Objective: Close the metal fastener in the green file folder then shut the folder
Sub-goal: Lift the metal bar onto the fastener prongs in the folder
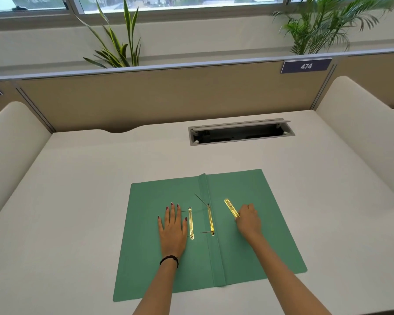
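Note:
The green file folder [271,235] lies open and flat on the white desk. Near its spine sits a brass fastener base [210,220] with two thin prongs sticking up. A second brass bar [190,222] lies loose on the left flap. My left hand [172,228] rests flat, fingers spread, on the left flap just left of that bar. My right hand [248,220] is on the right flap, its fingers closed on the near end of a third brass strip [231,208], which points away and to the left.
An open cable hatch [241,133] is set into the desk behind the folder. A beige partition [168,96] with a "474" label [306,66] stands at the back, plants behind it. White side panels rise at the left and right.

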### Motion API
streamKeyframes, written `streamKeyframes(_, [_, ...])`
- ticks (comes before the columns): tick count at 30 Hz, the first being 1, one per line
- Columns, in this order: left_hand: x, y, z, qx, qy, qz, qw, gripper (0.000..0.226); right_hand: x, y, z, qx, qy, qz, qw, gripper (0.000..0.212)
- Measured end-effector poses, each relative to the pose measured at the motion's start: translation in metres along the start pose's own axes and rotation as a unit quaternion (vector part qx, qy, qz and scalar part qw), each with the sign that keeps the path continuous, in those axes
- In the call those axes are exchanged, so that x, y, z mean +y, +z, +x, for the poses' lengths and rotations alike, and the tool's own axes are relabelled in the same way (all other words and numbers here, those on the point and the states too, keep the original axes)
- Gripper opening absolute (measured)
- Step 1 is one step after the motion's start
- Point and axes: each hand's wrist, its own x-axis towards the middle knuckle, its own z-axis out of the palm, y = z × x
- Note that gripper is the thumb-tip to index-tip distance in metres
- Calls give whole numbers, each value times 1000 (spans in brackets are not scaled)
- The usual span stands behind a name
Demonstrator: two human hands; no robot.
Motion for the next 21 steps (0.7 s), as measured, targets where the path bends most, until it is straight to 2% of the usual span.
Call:
streamKeyframes(8, [0,3,-18,4,-11,0,1000,55,3,0,-10,-3,26,24,999,24])
streamKeyframes(11, [11,1,-22,16,-19,-99,995,48,6,2,-11,0,27,52,998,21])
streamKeyframes(15, [33,-7,-23,45,-35,-269,961,37,9,1,-10,0,60,152,987,23])
streamKeyframes(21, [48,-21,-8,21,-28,-325,945,32,13,-8,-3,5,77,281,957,21])
